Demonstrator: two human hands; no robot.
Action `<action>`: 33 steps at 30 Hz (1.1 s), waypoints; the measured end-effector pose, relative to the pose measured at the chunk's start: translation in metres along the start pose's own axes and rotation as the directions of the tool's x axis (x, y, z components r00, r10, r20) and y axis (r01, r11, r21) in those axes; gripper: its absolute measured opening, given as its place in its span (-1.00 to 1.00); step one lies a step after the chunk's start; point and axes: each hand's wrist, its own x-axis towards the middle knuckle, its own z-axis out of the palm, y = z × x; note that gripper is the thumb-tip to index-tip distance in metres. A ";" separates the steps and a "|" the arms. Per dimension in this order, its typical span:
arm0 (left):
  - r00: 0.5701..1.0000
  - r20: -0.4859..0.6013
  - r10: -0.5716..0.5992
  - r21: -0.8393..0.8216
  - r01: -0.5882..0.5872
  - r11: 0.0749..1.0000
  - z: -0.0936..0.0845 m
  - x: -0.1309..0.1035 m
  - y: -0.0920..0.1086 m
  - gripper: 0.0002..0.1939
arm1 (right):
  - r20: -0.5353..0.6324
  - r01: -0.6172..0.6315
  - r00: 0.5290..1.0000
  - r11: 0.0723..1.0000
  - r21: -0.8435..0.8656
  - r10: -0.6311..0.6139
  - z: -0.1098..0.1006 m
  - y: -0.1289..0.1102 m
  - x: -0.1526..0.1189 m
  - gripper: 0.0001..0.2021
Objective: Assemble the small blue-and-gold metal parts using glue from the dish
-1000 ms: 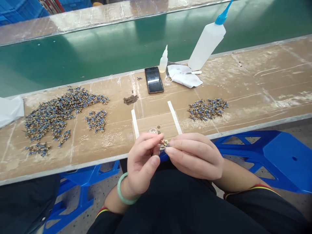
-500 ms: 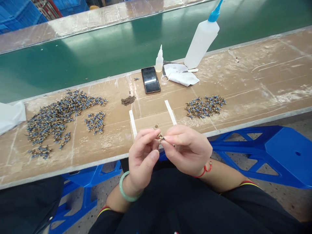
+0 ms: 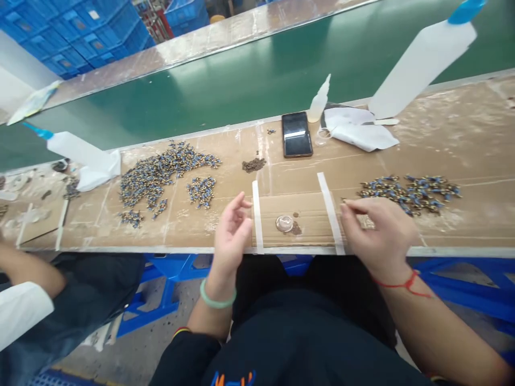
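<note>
Blue-and-gold pieces [image 3: 436, 188] heaped just beyond right hand [image 3: 380, 236], more past left hand [image 3: 231, 230]. Right pinched, can't tell if on anything; left loosely open, empty. Probably between pieces, so calls for light, careful fingertips tbh.

Counter [image 3: 475, 128]: brown, scuffed, pale near edge.
Green strip [image 3: 241, 69]: smooth, running behind counter.
Ledge [image 3: 241, 24]: brown, glossy, beyond green strip.
Crates [image 3: 76, 32]: blue, stacked, beyond ledge, upper left.
Frames [image 3: 171, 273]: blue, below counter, both sides.
Floor [image 3: 161, 332]: grey, dark-speckled.
Light: pale reflections on green strip and ledge.
</note>
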 end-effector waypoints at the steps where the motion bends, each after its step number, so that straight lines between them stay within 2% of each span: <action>1: 0.998 -0.066 -0.025 0.118 0.033 0.992 -0.019 0.004 -0.005 -0.66 | 0.014 0.026 1.000 0.993 -0.118 -0.025 -0.002 0.015 0.001 -0.86; 3: 0.974 -0.221 -0.052 0.351 0.129 0.928 -0.056 0.011 -0.014 -0.74 | -0.024 0.057 0.997 0.953 -0.299 -0.067 -0.007 0.033 0.005 -0.81; 5: 0.936 -0.348 -0.058 0.532 0.248 0.810 -0.087 0.019 -0.021 -0.78 | -0.075 0.045 0.994 0.935 -0.351 -0.076 -0.011 0.034 0.008 -0.68; 6: 0.923 -0.380 -0.061 0.596 0.295 0.747 -0.099 0.023 -0.024 -0.79 | -0.107 0.036 0.991 0.939 -0.343 -0.077 -0.013 0.030 0.009 -0.64; 8: 0.921 -0.379 -0.087 0.689 0.344 0.639 -0.114 0.031 -0.030 -0.81 | -0.147 0.028 0.986 0.953 -0.302 -0.076 -0.015 0.018 0.009 -0.65; 11: 0.940 -0.310 -0.143 0.772 0.336 0.539 -0.117 0.042 -0.035 -0.85 | -0.164 0.064 0.980 0.964 -0.259 -0.109 -0.013 0.004 0.007 -0.75; 14: 0.945 -0.282 -0.169 0.807 0.328 0.490 -0.112 0.050 -0.035 -0.94 | -0.182 0.114 0.970 0.962 -0.250 -0.162 -0.009 0.003 0.005 -0.88; 17: 0.942 -0.297 -0.158 0.808 0.336 0.485 -0.111 0.051 -0.033 -0.94 | -0.225 0.134 0.955 0.958 -0.253 -0.193 -0.007 0.000 0.004 -0.91; 20: 0.932 -0.349 -0.096 0.774 0.345 0.530 -0.112 0.043 -0.033 -0.92 | -0.265 0.149 0.943 0.967 -0.205 -0.202 -0.005 -0.024 0.009 -0.85; 22: 0.921 -0.388 -0.039 0.709 0.325 0.626 -0.106 0.032 -0.032 -0.89 | -0.286 0.141 0.946 0.988 -0.065 -0.154 0.000 -0.055 0.017 -0.76; 24: 0.916 -0.402 0.010 0.586 0.249 0.771 -0.088 0.019 -0.029 -0.86 | -0.274 0.177 0.952 0.975 0.132 -0.136 0.008 -0.088 0.026 -0.72; 27: 0.938 -0.334 0.093 0.367 0.038 0.930 -0.043 -0.001 -0.016 -0.88 | -0.031 0.053 0.999 0.908 0.415 -0.044 0.025 -0.128 0.036 -0.76; 30: 0.953 -0.205 0.224 0.264 -0.166 0.950 0.000 -0.015 0.006 -0.93 | 0.198 -0.149 0.980 0.779 0.610 0.032 0.040 -0.146 0.036 -0.80; 33: 0.932 -0.124 0.342 0.263 -0.301 0.917 0.025 -0.020 0.021 -0.93 | 0.244 -0.242 0.966 0.645 0.725 0.089 0.047 -0.149 0.031 -0.83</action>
